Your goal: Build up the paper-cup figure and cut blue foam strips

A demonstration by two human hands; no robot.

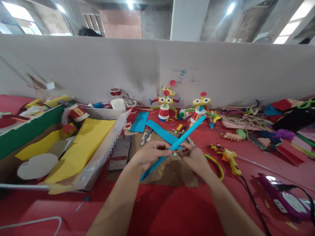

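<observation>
A long blue paper strip (pixel 188 132) runs diagonally from lower left to upper right in front of me. My left hand (pixel 153 153) pinches it near its middle between thumb and fingers. Crossing it close to my fingers is a second blue strip (pixel 159 130), which slants down from the upper left. My right hand (pixel 195 159) is closed, its fingertips pinching the blue paper by the crossing. Both hands hover over a brown cardboard sheet (pixel 182 175) scattered with scraps. A flat blue paper piece (pixel 139 122) and a grey cutter knife (pixel 147 137) lie just beyond.
Paper-cup figures (pixel 164 111) with yellow eye pieces stand by the white partition (pixel 98 65). On the left is a box (pixel 98 164) holding yellow paper. A yellow glue gun (pixel 231 160), its black cord, and a purple device (pixel 283 196) lie right; a phone-like box (pixel 119 154) lies left.
</observation>
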